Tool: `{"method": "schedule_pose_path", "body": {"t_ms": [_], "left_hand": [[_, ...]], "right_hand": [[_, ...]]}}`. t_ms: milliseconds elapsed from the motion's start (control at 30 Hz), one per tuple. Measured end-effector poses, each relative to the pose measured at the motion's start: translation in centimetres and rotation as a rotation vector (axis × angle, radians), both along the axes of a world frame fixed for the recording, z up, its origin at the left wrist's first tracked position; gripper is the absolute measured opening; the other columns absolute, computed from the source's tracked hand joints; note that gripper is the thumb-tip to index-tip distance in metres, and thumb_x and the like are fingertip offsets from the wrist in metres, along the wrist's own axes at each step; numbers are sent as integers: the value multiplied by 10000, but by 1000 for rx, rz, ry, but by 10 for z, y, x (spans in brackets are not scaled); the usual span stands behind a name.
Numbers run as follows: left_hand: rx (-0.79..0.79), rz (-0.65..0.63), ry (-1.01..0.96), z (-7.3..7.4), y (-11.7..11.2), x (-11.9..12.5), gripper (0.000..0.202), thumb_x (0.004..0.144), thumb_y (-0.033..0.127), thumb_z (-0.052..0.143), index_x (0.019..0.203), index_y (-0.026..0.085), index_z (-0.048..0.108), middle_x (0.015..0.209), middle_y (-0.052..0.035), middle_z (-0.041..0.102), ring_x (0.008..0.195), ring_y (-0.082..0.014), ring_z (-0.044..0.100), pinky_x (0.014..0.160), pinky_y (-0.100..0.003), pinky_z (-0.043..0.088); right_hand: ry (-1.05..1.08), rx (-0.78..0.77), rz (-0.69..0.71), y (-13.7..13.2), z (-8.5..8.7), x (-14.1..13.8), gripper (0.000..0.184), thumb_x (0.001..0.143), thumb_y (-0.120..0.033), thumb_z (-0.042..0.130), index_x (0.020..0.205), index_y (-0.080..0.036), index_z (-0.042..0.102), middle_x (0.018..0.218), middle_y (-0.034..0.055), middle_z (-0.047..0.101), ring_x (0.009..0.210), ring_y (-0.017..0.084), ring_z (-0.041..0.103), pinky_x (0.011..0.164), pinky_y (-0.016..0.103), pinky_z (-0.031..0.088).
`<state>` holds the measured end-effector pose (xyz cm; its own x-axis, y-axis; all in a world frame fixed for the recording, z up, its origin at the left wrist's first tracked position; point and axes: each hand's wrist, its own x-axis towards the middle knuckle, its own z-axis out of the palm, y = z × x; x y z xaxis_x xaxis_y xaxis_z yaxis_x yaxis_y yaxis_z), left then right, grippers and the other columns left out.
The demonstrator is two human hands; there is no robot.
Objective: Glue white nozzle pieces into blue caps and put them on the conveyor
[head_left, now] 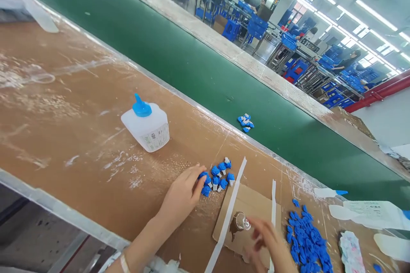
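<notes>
My left hand [183,194] rests on the brown worktable, its fingers curled against a small cluster of blue and white plastic parts [219,178]. My right hand [267,245] is blurred by motion over a piece of cardboard [253,207]. It is next to a small clear glass bottle [240,221] with a brown stain under it. A larger heap of blue parts [306,239] lies just right of that hand. What the right fingers hold is unclear.
A white squeeze bottle with a blue cap [146,126] stands on the table. A green conveyor belt [192,64] runs behind, carrying a few blue parts [245,122]. White strips [228,213] edge the cardboard. People work at distant benches.
</notes>
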<state>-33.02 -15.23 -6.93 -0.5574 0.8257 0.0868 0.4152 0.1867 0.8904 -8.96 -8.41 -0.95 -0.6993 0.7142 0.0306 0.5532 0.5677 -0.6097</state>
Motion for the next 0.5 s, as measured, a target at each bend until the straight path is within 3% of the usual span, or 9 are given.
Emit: {"method": "schedule_pose_path", "body": {"t_ms": [100,233,333,433,500], "left_hand": [[-2,-12,127,-11,16,5,459,905,316,389,1248,106,611,1351,-218,590,1290,-332,515,1075,-550,392],[-24,-6,386,-21,27,37,688,806,416,590,1433,180,435,1512,-227,397,1378,-407,374,1069,-639,327],[-95,40,653,-26,48,50,806,758,464,656,1465,189,384,1492,-245,418,1348,-436,402,1045,-645,327],[-127,67,744,-25,82,44,712,811,361,612,1469,225,377,1426,-187,524,1310,-379,466,1029,-576,370],[-129,64,760,-21,108,32,624,841,288,573,1445,259,415,1361,-138,595,1274,-339,508,1015,-543,393]], "right_hand": [[-116,-76,47,52,-1,-43,450,950,-228,360,1391,-222,449,1158,119,608,766,159,653,683,298,566],[-122,-43,140,100,-13,-99,345,918,-150,432,1212,-165,613,1028,118,666,828,185,673,766,326,553],[-103,-18,207,112,-28,-125,218,972,-222,465,1019,-181,674,929,60,691,832,165,673,765,321,550],[-84,13,229,130,-41,-136,191,957,-315,557,1036,-165,647,994,34,686,835,149,668,761,347,557],[-65,58,188,157,-43,-136,225,942,-342,584,1077,-169,634,1063,44,674,887,162,663,796,374,553]]}}
